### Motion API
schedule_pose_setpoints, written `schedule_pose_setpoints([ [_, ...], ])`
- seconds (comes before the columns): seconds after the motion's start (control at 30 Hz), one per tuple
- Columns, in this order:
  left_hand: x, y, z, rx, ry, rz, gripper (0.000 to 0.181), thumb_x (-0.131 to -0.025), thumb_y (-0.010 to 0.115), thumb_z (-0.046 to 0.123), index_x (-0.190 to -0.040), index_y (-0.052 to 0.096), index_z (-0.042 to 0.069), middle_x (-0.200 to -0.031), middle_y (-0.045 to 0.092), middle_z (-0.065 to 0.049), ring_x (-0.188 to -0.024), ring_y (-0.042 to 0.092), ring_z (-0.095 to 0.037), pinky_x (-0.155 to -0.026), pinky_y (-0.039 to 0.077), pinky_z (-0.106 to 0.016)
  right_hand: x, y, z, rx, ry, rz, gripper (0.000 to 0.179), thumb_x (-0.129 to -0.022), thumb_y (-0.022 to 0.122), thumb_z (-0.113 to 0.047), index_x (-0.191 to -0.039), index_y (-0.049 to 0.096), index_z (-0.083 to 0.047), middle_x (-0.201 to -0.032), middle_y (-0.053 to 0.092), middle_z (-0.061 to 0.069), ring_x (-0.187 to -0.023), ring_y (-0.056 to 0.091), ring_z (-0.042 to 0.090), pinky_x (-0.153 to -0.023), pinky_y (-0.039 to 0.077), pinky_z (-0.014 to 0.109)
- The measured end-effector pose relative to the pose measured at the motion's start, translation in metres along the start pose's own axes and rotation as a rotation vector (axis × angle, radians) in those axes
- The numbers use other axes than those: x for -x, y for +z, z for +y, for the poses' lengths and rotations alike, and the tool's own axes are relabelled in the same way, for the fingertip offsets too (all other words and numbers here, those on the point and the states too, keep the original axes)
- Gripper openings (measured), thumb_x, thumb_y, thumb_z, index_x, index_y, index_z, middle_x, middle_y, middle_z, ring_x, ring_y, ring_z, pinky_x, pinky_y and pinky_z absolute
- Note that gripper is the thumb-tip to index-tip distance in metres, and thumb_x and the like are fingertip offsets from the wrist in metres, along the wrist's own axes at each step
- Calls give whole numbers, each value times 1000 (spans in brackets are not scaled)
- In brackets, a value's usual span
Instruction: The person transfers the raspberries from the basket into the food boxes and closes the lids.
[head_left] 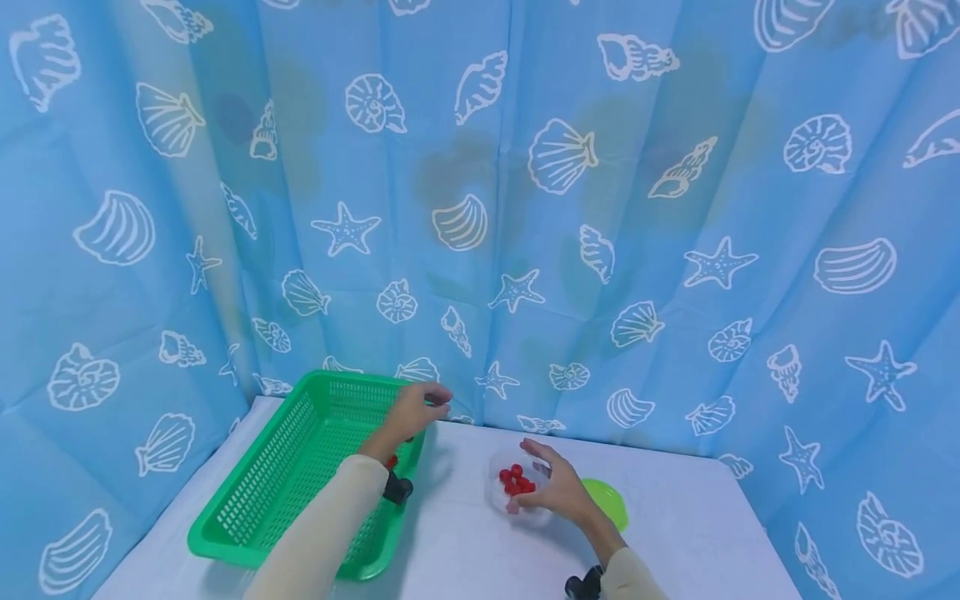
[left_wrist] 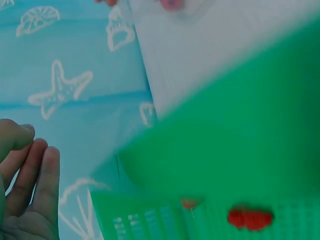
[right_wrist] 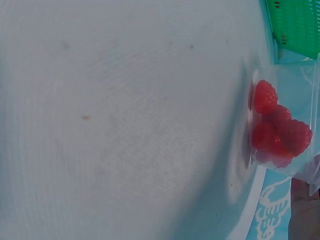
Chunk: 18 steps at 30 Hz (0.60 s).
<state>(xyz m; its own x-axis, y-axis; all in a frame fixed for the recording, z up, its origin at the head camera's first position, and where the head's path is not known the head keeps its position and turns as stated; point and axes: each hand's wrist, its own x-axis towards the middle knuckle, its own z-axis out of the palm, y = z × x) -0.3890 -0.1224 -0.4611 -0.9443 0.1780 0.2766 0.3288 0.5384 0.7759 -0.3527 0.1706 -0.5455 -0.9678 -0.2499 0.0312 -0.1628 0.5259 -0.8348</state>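
Observation:
Above the far right corner of the green basket [head_left: 217, 552] is my left hand [head_left: 412, 408], its fingers loosely extended and nothing between them. The left wrist view shows its thumb apart from the fingers [left_wrist: 46, 185]. Under that wrist, red raspberries [left_wrist: 250, 218] lie inside the basket. My right hand [head_left: 558, 487] holds a clear plastic tub [head_left: 495, 502] on the white table, thumb on the near side and fingers at the far side. Several red raspberries [right_wrist: 282, 132] are heaped on the bottom of the tub.
A bright green round lid [head_left: 606, 500] lies on the white table [head_left: 675, 525], partly behind the right hand. A blue curtain with white shells [head_left: 480, 250] hangs along the back and sides. Black wrist cameras [head_left: 397, 487] sit on both wrists.

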Motion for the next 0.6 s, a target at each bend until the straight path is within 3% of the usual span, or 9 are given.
schedule_pose_setpoints([
  [0.23, 5, -26, -33, 6, -12, 28, 22, -90, 66, 5, -110, 68, -3, -104, 68, -13, -97, 64, -29, -82, 55, -42, 0, 0, -2, 17, 21, -4, 101, -62, 93, -31, -149, 41, -26, -148, 45, -1, -138, 35, 34, -101, 42, 57],
  [0.4, 18, -42, -54, -43, -89, 27, 23, -89, 67, 2, -110, 68, -7, -103, 68, -16, -98, 64, -33, -83, 55, -44, -1, -1, -1, 13, 12, -5, 100, -63, 92, -30, -149, 41, -26, -148, 45, -2, -139, 35, 33, -102, 41, 56],
  [0.6, 34, -48, -72, -76, -160, -24, 25, -88, 68, 1, -112, 67, -8, -105, 68, -18, -100, 64, -35, -81, 55, -45, 0, -2, 1, 15, 9, -8, 100, -63, 92, -31, -149, 41, -26, -148, 44, -3, -138, 36, 33, -101, 43, 54],
])
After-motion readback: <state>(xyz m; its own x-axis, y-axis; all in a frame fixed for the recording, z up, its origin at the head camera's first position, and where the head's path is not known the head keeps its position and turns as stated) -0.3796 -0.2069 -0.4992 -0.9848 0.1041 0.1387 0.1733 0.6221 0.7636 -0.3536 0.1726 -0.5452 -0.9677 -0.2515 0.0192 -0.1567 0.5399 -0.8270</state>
